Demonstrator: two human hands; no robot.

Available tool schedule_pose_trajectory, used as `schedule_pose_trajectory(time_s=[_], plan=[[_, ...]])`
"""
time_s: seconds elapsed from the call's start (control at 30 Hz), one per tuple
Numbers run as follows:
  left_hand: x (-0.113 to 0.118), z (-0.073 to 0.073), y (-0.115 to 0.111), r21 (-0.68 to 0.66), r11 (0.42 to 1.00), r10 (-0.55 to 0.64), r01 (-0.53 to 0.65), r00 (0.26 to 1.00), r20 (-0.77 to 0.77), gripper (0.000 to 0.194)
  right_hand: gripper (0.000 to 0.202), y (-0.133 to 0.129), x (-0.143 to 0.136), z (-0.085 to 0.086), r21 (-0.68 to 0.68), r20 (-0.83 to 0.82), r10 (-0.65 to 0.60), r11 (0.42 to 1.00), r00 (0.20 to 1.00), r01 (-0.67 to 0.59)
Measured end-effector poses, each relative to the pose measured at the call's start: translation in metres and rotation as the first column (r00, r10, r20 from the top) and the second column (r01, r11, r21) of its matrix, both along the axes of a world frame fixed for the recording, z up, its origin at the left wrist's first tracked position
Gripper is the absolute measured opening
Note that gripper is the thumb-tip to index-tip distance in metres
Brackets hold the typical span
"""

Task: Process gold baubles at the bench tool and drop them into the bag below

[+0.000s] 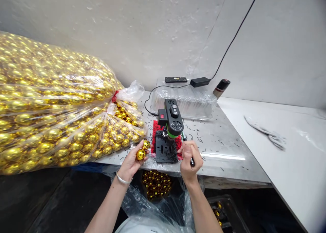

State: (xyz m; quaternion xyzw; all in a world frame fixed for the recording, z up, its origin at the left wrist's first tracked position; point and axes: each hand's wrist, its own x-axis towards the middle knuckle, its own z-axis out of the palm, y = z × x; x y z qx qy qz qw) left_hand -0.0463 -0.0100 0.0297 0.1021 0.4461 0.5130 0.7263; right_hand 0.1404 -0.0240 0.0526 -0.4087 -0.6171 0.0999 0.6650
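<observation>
— Nearest us, crinkled clear plastic hangs open between the forearms, a cluster of gold balls sunk in it below the table edge. Anything dropped at that edge would likely fall in there, or miss and land on the dark floor.

— And the hands?

— Left hand is closed around two gold baubles, fingertips pinching them just beside the small black drill press. Holding two at once looks risky to me: they're glossy and round, and one could squirt out. Right hand is curled shut on the press's lever handle, its dark tip poking out under the fingers.

— What worries you most?

— Fingers so close to the spindle. If the lever comes down while a bauble sits crooked, it could spin or crack.

— Room to move?

— Tight on the left: the huge bag of gold balls bulges right up to the press and overhangs the table edge. Right of it, the steel tabletop is open, littered with black shavings. Behind the press sit clear plastic trays with a power cable looping past, a snag risk. Beyond, a black adapter, a spray can, and the wall.
</observation>
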Motion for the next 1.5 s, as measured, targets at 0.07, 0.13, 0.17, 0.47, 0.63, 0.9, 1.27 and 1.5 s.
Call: schedule_pose_trajectory(time_s=[0.07, 0.13, 0.17, 0.47, 0.63, 0.9, 1.27, 1.5], plan=[[0.012, -0.007, 0.002, -0.024, 1.000, -0.007, 0.007, 1.000, -0.009, 0.013, 0.030, 0.000, 0.000, 0.001, -0.004, 0.012, -0.009, 1.000, 1.000, 0.009], [0.023, -0.015, 0.005, -0.023, 1.000, -0.017, 0.017, 1.000, -0.026, 0.020, 0.030, -0.001, 0.000, 0.002, -0.005, 0.026, -0.017, 1.000, 1.000, 0.017], [0.029, -0.018, 0.007, -0.008, 1.000, -0.022, 0.022, 0.999, -0.047, 0.025, 0.030, -0.001, 0.000, 0.003, -0.004, 0.032, -0.018, 1.000, 0.999, 0.018], [0.060, -0.043, 0.026, 0.304, 0.925, 0.020, 0.227, 0.771, -0.636, 0.044, 0.029, -0.002, 0.001, 0.003, -0.004, 0.056, -0.018, 1.000, 0.998, 0.019], [0.061, -0.046, 0.026, 0.292, 0.824, 0.135, 0.485, 0.332, -0.933, 0.038, 0.029, -0.002, 0.001, 0.002, 0.001, 0.062, -0.023, 1.000, 0.998, 0.023], [0.067, -0.037, 0.031, 0.169, 0.731, 0.229, 0.661, -0.004, -0.973, 0.033, 0.028, -0.003, 0.001, 0.002, 0.005, 0.062, -0.003, 1.000, 0.998, 0.003], [0.067, -0.034, 0.032, 0.093, 0.721, 0.176, 0.687, -0.051, -0.983, 0.035, 0.027, 0.004, 0.005, -0.034, 0.117, 0.129, 0.008, 0.993, 0.992, -0.023], [0.067, -0.032, 0.032, 0.044, 0.718, 0.132, 0.695, -0.073, -0.989, 0.038, 0.030, 0.013, 0.005, -0.061, 0.175, 0.079, 0.003, 0.984, 0.997, -0.016]])
